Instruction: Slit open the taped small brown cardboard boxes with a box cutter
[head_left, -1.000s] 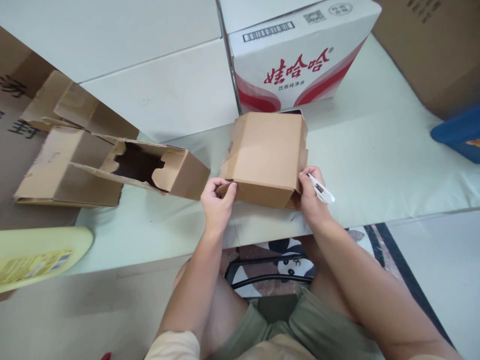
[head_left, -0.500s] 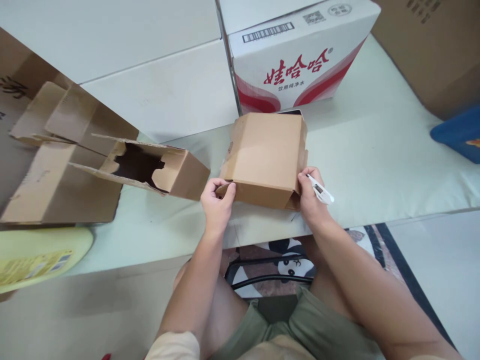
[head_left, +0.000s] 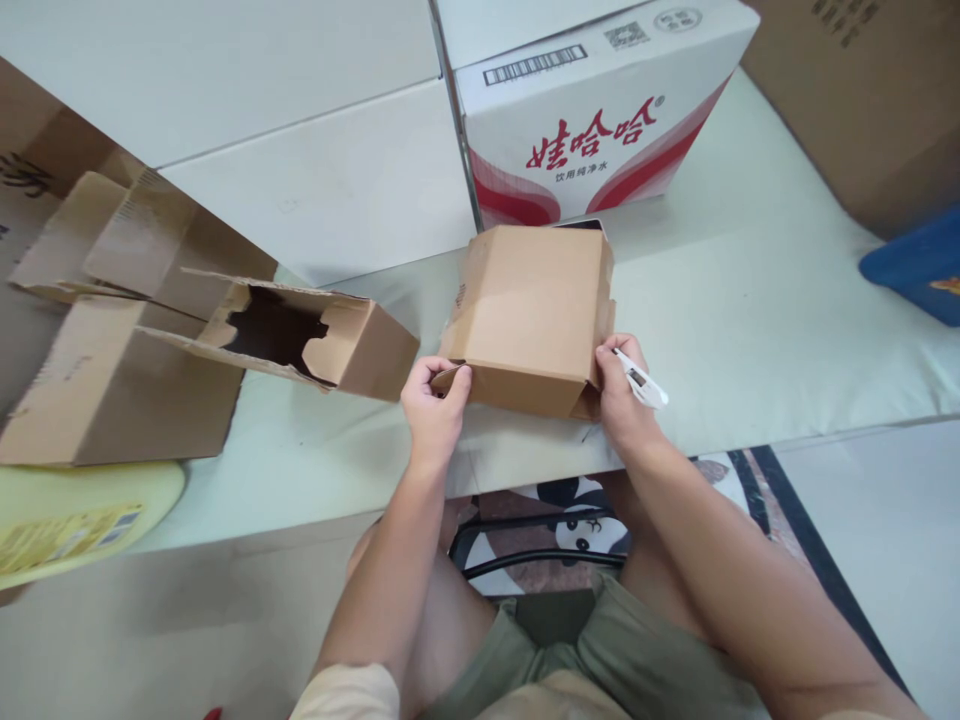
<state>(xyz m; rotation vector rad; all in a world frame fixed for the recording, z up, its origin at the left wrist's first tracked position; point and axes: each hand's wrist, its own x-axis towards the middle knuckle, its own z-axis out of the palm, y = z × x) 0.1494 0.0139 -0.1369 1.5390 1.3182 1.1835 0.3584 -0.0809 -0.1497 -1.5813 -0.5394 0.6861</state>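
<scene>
A brown cardboard box (head_left: 536,295) lies on the pale-covered surface in front of me. My left hand (head_left: 436,402) pinches a flap at its near left corner between thumb and fingers. At the near right corner, my right hand (head_left: 624,395) has its fingers closed around a white utility knife (head_left: 641,380), with the thumb against the box edge. The knife's blade end is hidden by the hand. Just left of my left hand, an open-ended cardboard box (head_left: 379,345) rests on its side, with torn flaps pointing left.
A white-and-red water carton (head_left: 600,140) stands behind the box, beside large white cartons (head_left: 322,190). More brown boxes (head_left: 150,390) and a yellow container (head_left: 82,515) are at left. A blue object (head_left: 915,265) sits at far right. A panda-patterned seat (head_left: 577,535) shows below.
The brown box at far left has shifted slightly down and left, its flaps with it. My hands and the box between them look the same.
</scene>
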